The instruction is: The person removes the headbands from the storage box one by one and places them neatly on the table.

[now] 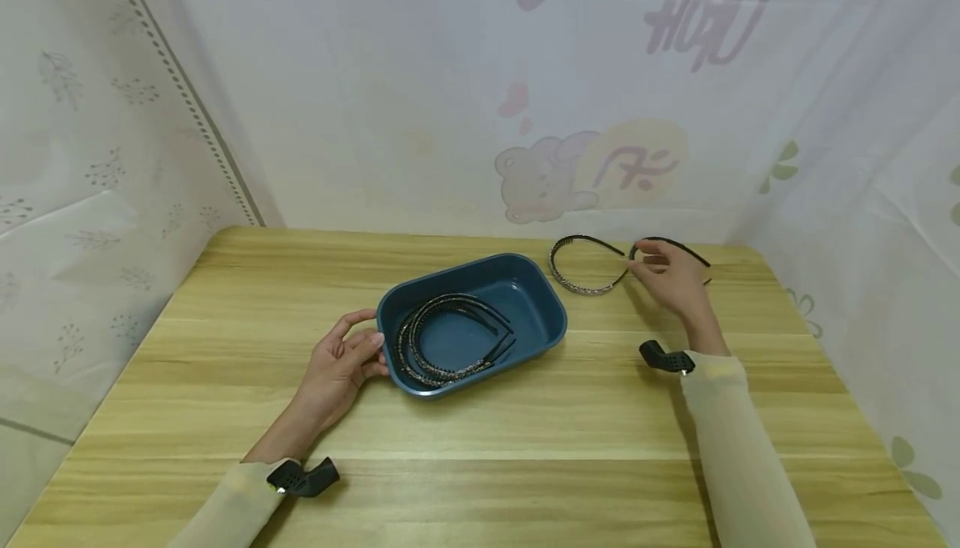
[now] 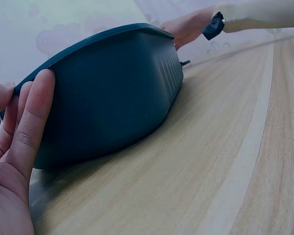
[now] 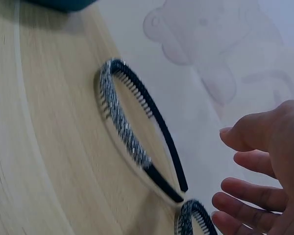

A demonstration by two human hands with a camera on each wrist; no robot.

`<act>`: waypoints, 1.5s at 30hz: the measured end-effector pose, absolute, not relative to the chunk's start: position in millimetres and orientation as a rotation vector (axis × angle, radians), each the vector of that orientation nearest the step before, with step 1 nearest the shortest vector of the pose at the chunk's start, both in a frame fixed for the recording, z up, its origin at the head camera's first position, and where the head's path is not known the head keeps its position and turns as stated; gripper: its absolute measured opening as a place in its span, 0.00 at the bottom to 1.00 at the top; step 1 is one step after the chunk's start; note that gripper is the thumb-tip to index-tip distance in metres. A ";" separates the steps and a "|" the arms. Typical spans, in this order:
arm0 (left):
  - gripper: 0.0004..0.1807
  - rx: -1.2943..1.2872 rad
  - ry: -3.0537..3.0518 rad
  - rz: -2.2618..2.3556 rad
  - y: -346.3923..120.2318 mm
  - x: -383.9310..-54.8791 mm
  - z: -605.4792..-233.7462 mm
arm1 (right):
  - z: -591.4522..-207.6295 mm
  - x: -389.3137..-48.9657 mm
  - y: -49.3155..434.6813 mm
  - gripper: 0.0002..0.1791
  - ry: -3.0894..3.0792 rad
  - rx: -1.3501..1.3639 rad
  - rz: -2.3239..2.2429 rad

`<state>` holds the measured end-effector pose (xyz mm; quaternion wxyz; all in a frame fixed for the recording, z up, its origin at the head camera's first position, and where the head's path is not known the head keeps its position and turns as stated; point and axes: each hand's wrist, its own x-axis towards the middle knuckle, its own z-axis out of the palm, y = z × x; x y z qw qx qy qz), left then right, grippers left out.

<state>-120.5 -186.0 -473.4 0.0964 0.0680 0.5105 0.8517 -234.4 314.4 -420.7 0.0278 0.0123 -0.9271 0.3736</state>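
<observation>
My left hand (image 1: 337, 373) grips the left end of a dark blue plastic basin (image 1: 536, 314), thumb at the rim and fingers against the outside wall. Inside the basin, several black headbands (image 1: 411, 333) with glittery covering lie overlapped toward the left. To the right of the basin, a silver-glitter headband (image 3: 121, 125) with inner comb teeth lies on the table. Beside it is another headband (image 1: 681, 246), partly hidden in the head view by my right hand (image 1: 671, 281). In the right wrist view, that hand's fingers are spread above the headbands and hold nothing.
The basin stands on a wood-grain table (image 1: 480, 481). Pale patterned curtains (image 1: 375, 114) hang behind the table's back edge and at both sides. A black wrist camera (image 1: 303, 477) is strapped over each light sleeve.
</observation>
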 end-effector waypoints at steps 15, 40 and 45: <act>0.20 0.270 1.461 2.555 -185.0 -121.6 -472.9 | -405.2 -224.8 275.9 0.37 -2.803 0.161 1.310; 0.21 0.236 1.498 2.529 -186.1 -120.8 -474.3 | -397.5 -208.4 217.0 0.36 -2.774 0.504 1.408; 0.21 0.225 1.495 2.530 -186.1 -120.9 -473.6 | -396.3 -204.1 204.6 0.36 -2.779 0.564 1.430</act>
